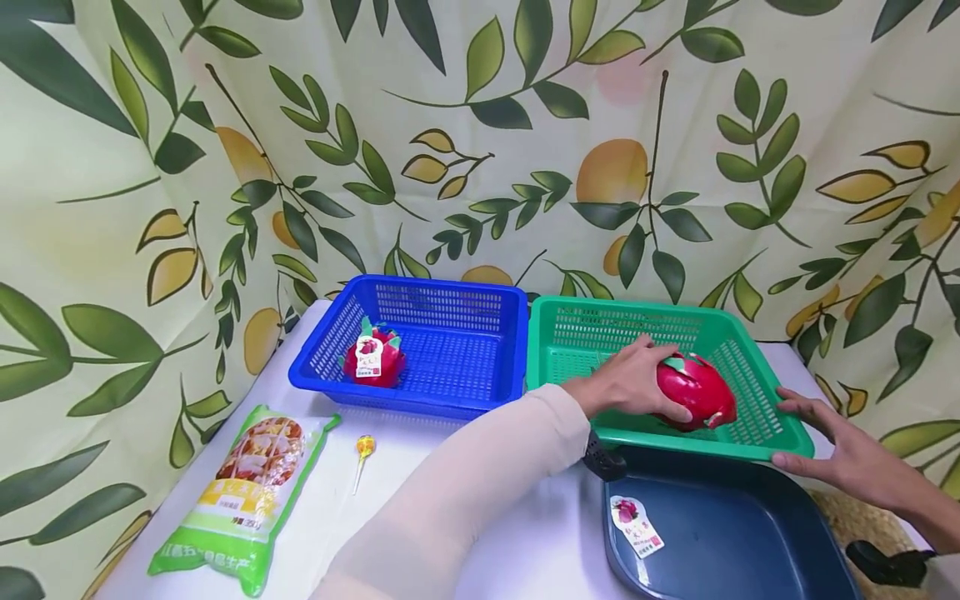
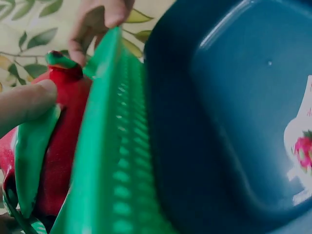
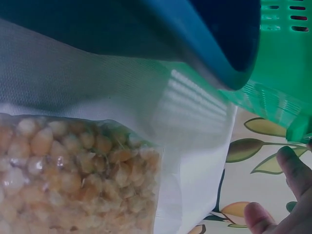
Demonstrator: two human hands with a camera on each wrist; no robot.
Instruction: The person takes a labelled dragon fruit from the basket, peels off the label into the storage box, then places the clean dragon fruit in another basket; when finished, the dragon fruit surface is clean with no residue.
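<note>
My left hand (image 1: 633,379) reaches over the green basket (image 1: 652,312) and holds a red dragon fruit (image 1: 701,392) with green leaf tips, thumb on the near side. In the left wrist view, a finger presses on the dragon fruit (image 2: 68,112) by a green scale, beside the basket wall (image 2: 100,146). My right hand (image 1: 847,442) is at the green basket's right rim, thumb and forefinger spread apart. The right wrist view shows these spread fingers (image 3: 292,168) by the basket's corner. Another dragon fruit (image 1: 382,371) with a white label lies in the blue basket (image 1: 450,404).
A dark blue tub (image 1: 727,517) stands before the green basket, with a fruit-picture label (image 1: 636,527) inside. Beside it lies a clear bag of pale kernels (image 3: 78,170). A green-edged food bag (image 1: 240,500) and a lollipop (image 1: 363,454) lie at left. Patterned cloth (image 1: 480,167) hangs behind.
</note>
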